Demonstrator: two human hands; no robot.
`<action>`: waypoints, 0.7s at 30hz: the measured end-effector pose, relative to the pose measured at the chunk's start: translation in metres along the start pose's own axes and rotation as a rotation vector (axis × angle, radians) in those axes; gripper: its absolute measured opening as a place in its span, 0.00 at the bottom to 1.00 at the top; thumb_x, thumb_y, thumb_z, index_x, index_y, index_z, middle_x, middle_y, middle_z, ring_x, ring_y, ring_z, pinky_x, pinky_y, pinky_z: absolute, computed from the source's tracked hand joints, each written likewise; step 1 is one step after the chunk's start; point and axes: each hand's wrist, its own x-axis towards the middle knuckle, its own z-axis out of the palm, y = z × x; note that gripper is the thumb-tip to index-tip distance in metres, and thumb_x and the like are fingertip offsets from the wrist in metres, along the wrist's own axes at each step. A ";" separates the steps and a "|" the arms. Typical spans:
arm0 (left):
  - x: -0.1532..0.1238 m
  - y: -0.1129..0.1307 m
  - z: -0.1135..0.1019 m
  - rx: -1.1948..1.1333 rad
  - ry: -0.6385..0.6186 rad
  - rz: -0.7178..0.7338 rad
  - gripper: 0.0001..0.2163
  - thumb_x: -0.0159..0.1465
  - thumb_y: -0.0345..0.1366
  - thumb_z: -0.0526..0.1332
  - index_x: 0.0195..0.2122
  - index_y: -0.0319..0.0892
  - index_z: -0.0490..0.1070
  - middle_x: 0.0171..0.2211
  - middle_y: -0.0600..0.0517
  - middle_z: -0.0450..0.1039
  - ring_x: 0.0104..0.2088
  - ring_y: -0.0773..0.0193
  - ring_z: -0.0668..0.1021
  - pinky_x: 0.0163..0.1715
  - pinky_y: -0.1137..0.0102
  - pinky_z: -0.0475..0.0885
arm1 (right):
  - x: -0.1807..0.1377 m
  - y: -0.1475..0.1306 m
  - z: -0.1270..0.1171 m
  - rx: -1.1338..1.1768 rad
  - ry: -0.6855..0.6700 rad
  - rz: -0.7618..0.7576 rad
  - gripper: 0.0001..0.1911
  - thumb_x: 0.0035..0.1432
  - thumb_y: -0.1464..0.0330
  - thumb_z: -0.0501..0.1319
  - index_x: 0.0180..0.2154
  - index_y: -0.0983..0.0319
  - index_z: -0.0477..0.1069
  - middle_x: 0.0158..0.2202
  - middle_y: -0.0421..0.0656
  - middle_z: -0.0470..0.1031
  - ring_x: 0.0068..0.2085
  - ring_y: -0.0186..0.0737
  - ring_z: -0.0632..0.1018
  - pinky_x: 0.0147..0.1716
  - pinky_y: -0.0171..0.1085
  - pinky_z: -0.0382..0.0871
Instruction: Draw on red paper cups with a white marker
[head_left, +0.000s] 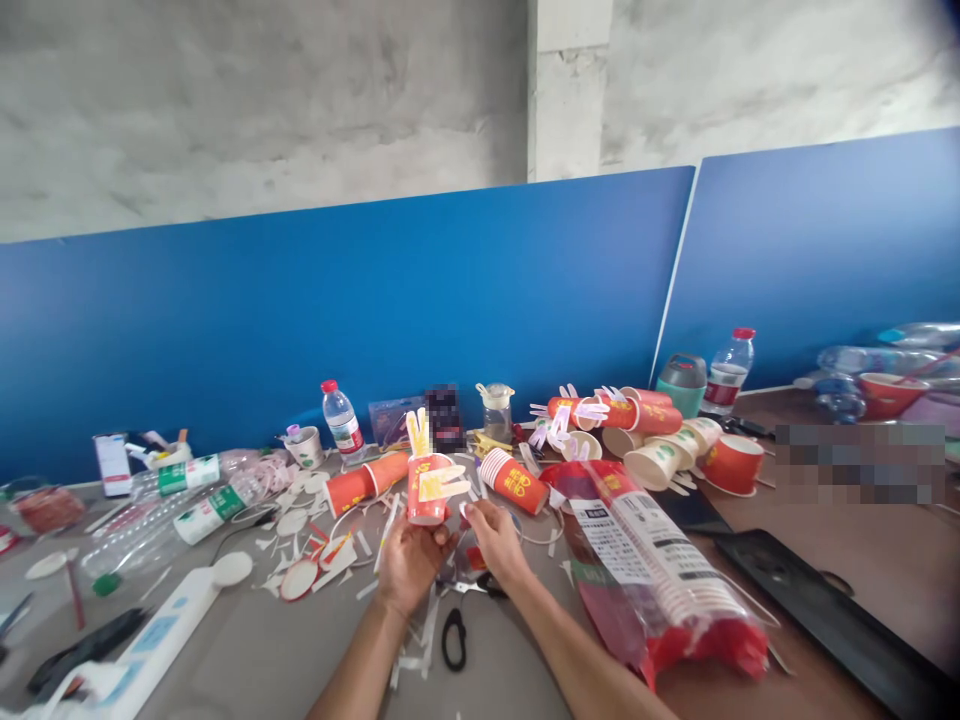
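Left hand (411, 565) half curled, gripping 1 red cup (425, 510) with yellow strips (442, 484), left of the bagged cups (651, 545), right hand (491, 540) pinched nearly closed on 1 white scrap (463, 510), nearer the bagged cups

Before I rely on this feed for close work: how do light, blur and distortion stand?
Head view: light diffuse, shadows soft; head view: slightly soft, the white bit in the right hand too unclear to identify; head view: wide-angle stretch toward the edges, top right corner darkened; head view: pixelated patches cover areas on the brown tabletop and just beyond the red cup.
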 end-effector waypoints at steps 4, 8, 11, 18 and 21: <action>0.000 -0.003 0.002 0.049 -0.002 0.036 0.14 0.65 0.49 0.78 0.36 0.44 0.84 0.37 0.45 0.90 0.26 0.63 0.80 0.41 0.59 0.88 | 0.001 -0.004 -0.004 0.029 0.067 -0.020 0.20 0.48 0.47 0.74 0.26 0.54 0.76 0.26 0.42 0.79 0.32 0.46 0.76 0.33 0.41 0.73; -0.002 -0.007 0.005 0.085 -0.008 0.050 0.17 0.63 0.53 0.80 0.35 0.46 0.83 0.35 0.46 0.88 0.27 0.60 0.79 0.42 0.53 0.88 | 0.002 -0.005 -0.003 0.058 -0.004 0.000 0.17 0.51 0.49 0.71 0.24 0.54 0.75 0.20 0.40 0.75 0.27 0.43 0.73 0.30 0.40 0.70; -0.004 -0.007 0.006 0.109 -0.013 0.034 0.17 0.63 0.54 0.79 0.36 0.46 0.84 0.35 0.46 0.87 0.28 0.59 0.80 0.42 0.53 0.88 | 0.002 -0.005 -0.001 0.042 -0.025 0.014 0.16 0.51 0.52 0.69 0.22 0.54 0.74 0.16 0.37 0.68 0.24 0.41 0.68 0.26 0.39 0.65; -0.003 -0.007 0.007 0.102 -0.010 0.022 0.16 0.65 0.53 0.78 0.36 0.44 0.84 0.36 0.45 0.87 0.27 0.59 0.80 0.42 0.54 0.88 | 0.005 -0.006 -0.008 -0.017 0.046 -0.031 0.05 0.43 0.66 0.69 0.20 0.53 0.75 0.27 0.42 0.77 0.35 0.48 0.77 0.40 0.44 0.72; -0.003 -0.007 0.006 0.099 -0.008 0.019 0.17 0.66 0.54 0.77 0.36 0.43 0.84 0.36 0.45 0.87 0.27 0.60 0.80 0.44 0.53 0.88 | 0.004 -0.005 -0.007 -0.021 0.011 -0.008 0.10 0.49 0.63 0.74 0.21 0.54 0.76 0.24 0.41 0.77 0.31 0.46 0.75 0.36 0.43 0.70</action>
